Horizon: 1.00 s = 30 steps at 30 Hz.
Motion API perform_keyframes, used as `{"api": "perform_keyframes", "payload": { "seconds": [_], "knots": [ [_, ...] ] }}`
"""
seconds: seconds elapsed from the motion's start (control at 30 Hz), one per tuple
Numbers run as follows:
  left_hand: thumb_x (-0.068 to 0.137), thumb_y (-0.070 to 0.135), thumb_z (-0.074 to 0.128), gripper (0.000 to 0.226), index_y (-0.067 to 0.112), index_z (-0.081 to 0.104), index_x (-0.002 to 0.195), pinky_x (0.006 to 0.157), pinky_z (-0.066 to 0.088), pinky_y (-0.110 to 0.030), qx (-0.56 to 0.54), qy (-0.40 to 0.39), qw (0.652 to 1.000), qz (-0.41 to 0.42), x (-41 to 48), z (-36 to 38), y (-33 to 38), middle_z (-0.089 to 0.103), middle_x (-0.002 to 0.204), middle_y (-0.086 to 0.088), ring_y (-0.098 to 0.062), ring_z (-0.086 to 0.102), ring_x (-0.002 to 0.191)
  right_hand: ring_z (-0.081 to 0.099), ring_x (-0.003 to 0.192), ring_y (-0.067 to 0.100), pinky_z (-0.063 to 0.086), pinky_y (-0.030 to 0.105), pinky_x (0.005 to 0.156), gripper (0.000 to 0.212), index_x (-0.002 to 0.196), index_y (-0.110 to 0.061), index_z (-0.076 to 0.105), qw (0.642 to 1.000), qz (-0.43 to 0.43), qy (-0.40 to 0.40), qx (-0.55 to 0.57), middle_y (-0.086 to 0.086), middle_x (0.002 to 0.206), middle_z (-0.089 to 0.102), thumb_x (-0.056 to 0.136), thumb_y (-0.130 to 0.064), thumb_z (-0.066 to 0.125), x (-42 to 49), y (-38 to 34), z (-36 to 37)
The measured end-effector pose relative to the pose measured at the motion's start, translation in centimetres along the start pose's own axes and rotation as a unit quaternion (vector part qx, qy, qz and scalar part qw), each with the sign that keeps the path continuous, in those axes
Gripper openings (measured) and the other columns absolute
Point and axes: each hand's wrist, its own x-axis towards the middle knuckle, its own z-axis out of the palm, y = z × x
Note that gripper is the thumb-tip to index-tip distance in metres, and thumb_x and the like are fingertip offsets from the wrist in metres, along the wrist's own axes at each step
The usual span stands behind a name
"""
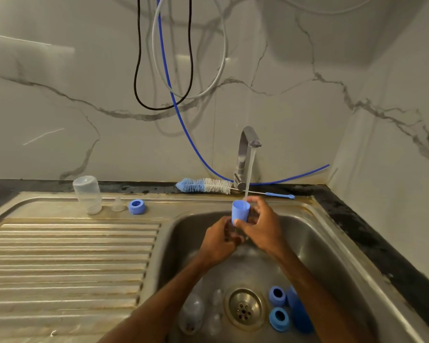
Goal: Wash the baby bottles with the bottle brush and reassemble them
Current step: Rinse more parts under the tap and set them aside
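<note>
My right hand [260, 226] holds a blue bottle cap [240, 211] mouth-up under the running tap [248, 154]; water streams into it. My left hand [218, 241] is curled just below and left of the cap, fingers closed; what it holds is hidden. The bottle brush [206, 185] lies on the counter behind the sink. On the drainboard stand an upturned clear bottle [87, 194], a clear teat [118, 205] and a blue ring [137, 206]. In the basin lie two blue rings [278, 296] [279, 318], another blue cap [299, 310], a clear bottle [192, 313] and clear teats [216, 310].
The steel sink basin [315, 246] has a drain [244, 308] at its bottom. A ribbed drainboard [67, 258] spreads to the left. Black, grey and blue hoses [174, 95] hang against the marble wall. Dark counter runs along the right edge [372, 241].
</note>
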Motion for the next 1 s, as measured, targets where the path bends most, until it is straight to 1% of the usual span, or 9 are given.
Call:
{"api": "perform_keyframes", "payload": {
  "seconds": [0.1, 0.23, 0.33, 0.4, 0.47, 0.53, 0.7, 0.87, 1.0],
  "knots": [
    [0.084, 0.025, 0.08, 0.039, 0.022, 0.068, 0.122, 0.088, 0.059, -0.031, -0.008, 0.029, 1.0, 0.007, 0.1, 0.1, -0.2, 0.074, 0.105, 0.009, -0.003, 0.071, 0.093, 0.068, 0.09, 0.008, 0.062, 0.027, 0.073, 0.065, 0.122, -0.032, 0.05, 1.0, 0.001, -0.009, -0.001, -0.014, 0.102, 0.064, 0.074, -0.01, 0.088, 0.0, 0.1, 0.0],
    [0.091, 0.02, 0.075, 0.038, 0.021, 0.067, 0.127, 0.093, 0.058, -0.034, -0.038, 0.046, 0.998, 0.032, 0.0, 0.0, -0.5, 0.073, 0.111, 0.008, -0.005, 0.07, 0.1, 0.058, 0.067, 0.002, 0.043, 0.015, 0.063, 0.018, 0.1, -0.016, 0.071, 0.994, -0.018, -0.021, -0.103, -0.007, 0.079, 0.065, 0.09, -0.03, 0.076, 0.0, 0.4, 0.0],
    [0.095, 0.014, 0.07, 0.035, 0.021, 0.065, 0.129, 0.098, 0.057, -0.038, -0.104, 0.048, 0.993, 0.043, -0.1, 0.0, -0.1, 0.073, 0.116, 0.005, -0.011, 0.07, 0.108, 0.052, 0.054, 0.004, 0.043, 0.017, 0.058, 0.032, 0.071, -0.016, 0.065, 0.994, 0.019, -0.018, -0.109, -0.004, 0.058, 0.058, 0.096, -0.037, 0.067, 0.7, 0.7, -0.5],
    [0.097, 0.012, 0.067, 0.033, 0.02, 0.063, 0.129, 0.098, 0.058, -0.042, -0.162, 0.048, 0.985, 0.037, -0.1, 0.0, 0.2, 0.073, 0.117, -0.001, -0.017, 0.071, 0.109, 0.07, 0.075, 0.021, 0.059, 0.036, 0.075, 0.023, 0.092, -0.009, 0.071, 0.991, 0.126, -0.026, 0.048, 0.011, 0.083, 0.072, 0.099, -0.03, 0.064, 1.4, 0.5, -0.4],
    [0.099, 0.014, 0.065, 0.032, 0.017, 0.061, 0.131, 0.095, 0.059, -0.041, -0.201, 0.058, 0.977, 0.049, 0.0, 0.0, 0.7, 0.073, 0.119, -0.006, -0.023, 0.071, 0.11, 0.071, 0.1, 0.035, 0.06, 0.046, 0.085, 0.032, 0.121, 0.001, 0.062, 0.929, 0.254, -0.025, 0.267, 0.024, 0.113, 0.069, 0.1, -0.024, 0.061, 1.5, 0.2, -0.1],
    [0.101, 0.021, 0.064, 0.034, 0.015, 0.06, 0.134, 0.092, 0.06, -0.036, -0.2, 0.072, 0.975, 0.068, 0.0, 0.3, 1.1, 0.072, 0.12, -0.004, -0.021, 0.07, 0.111, 0.068, 0.108, 0.037, 0.06, 0.046, 0.085, 0.034, 0.125, 0.001, 0.057, 0.871, 0.304, -0.036, 0.383, 0.027, 0.12, 0.067, 0.102, -0.025, 0.056, 1.0, -0.2, 0.0],
    [0.101, 0.05, 0.057, 0.051, 0.025, 0.054, 0.145, 0.096, 0.059, -0.038, -0.15, 0.101, 0.983, 0.035, -0.2, 0.9, 1.2, 0.067, 0.126, 0.002, -0.013, 0.067, 0.113, 0.072, 0.098, 0.035, 0.056, 0.049, 0.093, 0.048, 0.114, -0.005, 0.062, 0.864, 0.362, -0.059, 0.345, 0.023, 0.102, 0.075, 0.105, -0.048, 0.043, -0.4, -0.8, 1.5],
    [0.106, 0.032, 0.052, 0.04, 0.023, 0.053, 0.146, 0.111, 0.042, -0.034, 0.011, 0.123, 0.988, 0.094, -0.7, 1.2, 1.8, 0.058, 0.141, 0.001, -0.01, 0.047, 0.131, 0.072, 0.089, 0.033, 0.059, 0.046, 0.082, 0.057, 0.117, -0.004, 0.064, 0.853, 0.395, -0.094, 0.329, 0.023, 0.101, 0.075, 0.107, -0.05, 0.034, -0.4, -0.2, 1.2],
    [0.101, 0.034, 0.061, 0.033, 0.027, 0.066, 0.132, 0.096, 0.048, -0.029, 0.099, 0.147, 0.968, 0.177, -0.9, 0.8, 2.0, 0.068, 0.129, 0.003, -0.01, 0.056, 0.117, 0.071, 0.087, 0.027, 0.057, 0.037, 0.075, 0.051, 0.11, -0.006, 0.069, 0.842, 0.406, -0.117, 0.335, 0.016, 0.093, 0.077, 0.107, -0.045, 0.036, -0.5, -0.1, 0.3]
  ]
}}
